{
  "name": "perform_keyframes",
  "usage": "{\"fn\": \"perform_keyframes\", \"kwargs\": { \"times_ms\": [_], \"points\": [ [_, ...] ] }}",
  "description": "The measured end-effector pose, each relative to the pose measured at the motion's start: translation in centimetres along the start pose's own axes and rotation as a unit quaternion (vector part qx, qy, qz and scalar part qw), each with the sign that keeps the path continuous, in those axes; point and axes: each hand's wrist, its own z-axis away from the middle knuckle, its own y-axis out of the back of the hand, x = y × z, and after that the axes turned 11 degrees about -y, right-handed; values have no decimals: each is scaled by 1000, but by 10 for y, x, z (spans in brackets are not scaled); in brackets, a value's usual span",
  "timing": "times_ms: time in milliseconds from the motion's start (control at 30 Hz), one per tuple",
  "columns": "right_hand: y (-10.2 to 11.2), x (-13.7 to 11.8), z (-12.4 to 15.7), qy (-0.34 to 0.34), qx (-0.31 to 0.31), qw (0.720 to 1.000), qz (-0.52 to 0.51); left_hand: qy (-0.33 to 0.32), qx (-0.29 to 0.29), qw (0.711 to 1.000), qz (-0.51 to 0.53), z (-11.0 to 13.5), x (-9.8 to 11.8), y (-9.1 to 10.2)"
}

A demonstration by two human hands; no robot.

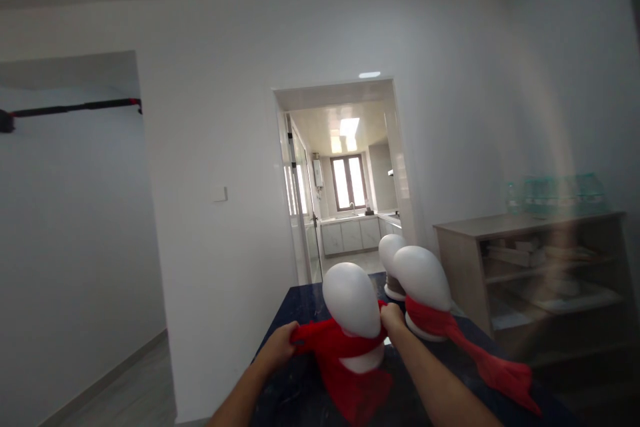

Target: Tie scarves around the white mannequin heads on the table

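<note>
A white mannequin head stands on the dark blue tabletop in front of me. Around its neck runs a red scarf, one part of which hangs down at the front. My left hand grips the scarf left of the neck, fingers closed on the cloth. On the right side of the head, my right hand is closed on another part of it; its fingertips are partly hidden. To the right, a second mannequin head wears a red scarf whose long end trails over the table.
Behind the second head is a third white mannequin head with something dark around its neck. A wooden shelf unit stands at the right, with several water bottles on top. Beyond the table, a doorway leads to a kitchen.
</note>
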Motion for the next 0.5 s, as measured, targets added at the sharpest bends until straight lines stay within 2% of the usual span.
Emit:
{"fn": "perform_keyframes", "kwargs": {
  "times_ms": [67,167,333,500],
  "points": [
    [9,-2,0,-15,8,998,66,-77,-66,978,-180,-3,-2,10],
    [19,-6,5,23,33,988,149,-106,-80,932,-336,-11,-4,18],
    [32,-10,13,131,74,958,244,-110,-68,900,-416,-23,-6,18],
    [42,-6,14,172,98,938,285,-104,-67,892,-435,-27,-6,16]
  ]
}}
